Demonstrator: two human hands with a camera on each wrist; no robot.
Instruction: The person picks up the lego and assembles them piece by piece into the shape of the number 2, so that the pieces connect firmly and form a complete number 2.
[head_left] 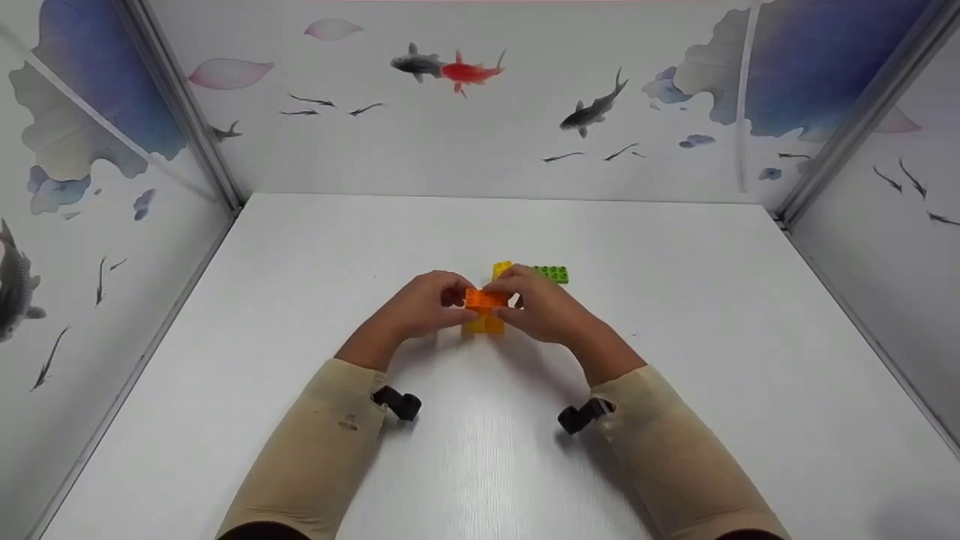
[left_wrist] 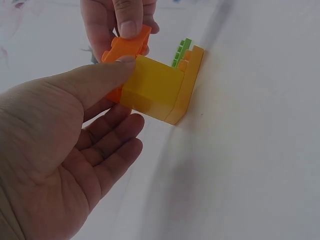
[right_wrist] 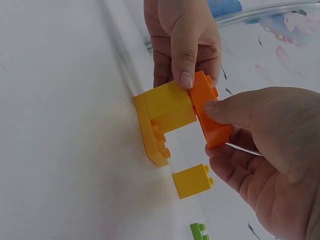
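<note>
My right hand (head_left: 544, 304) pinches an orange brick (right_wrist: 204, 102) between thumb and fingers. One end of that brick lies against the top of a tall yellow brick (left_wrist: 152, 82); the other end overhangs to the right. It looks slightly tilted, and I cannot tell whether it is fully pressed on. The yellow brick stands on one end of a flat yellow-orange brick (right_wrist: 145, 130) on the table. My left hand (head_left: 431, 304) pinches the yellow brick near its joint with the orange one, thumb in front, fingertips partly hidden behind.
Behind the right hand stand another yellow brick (right_wrist: 192, 181) and a green studded brick (head_left: 553, 274). The white table (head_left: 480, 450) is bounded by printed panels at the back (head_left: 480, 150) and both sides. Black wrist mounts (head_left: 401, 405) hang from both sleeves.
</note>
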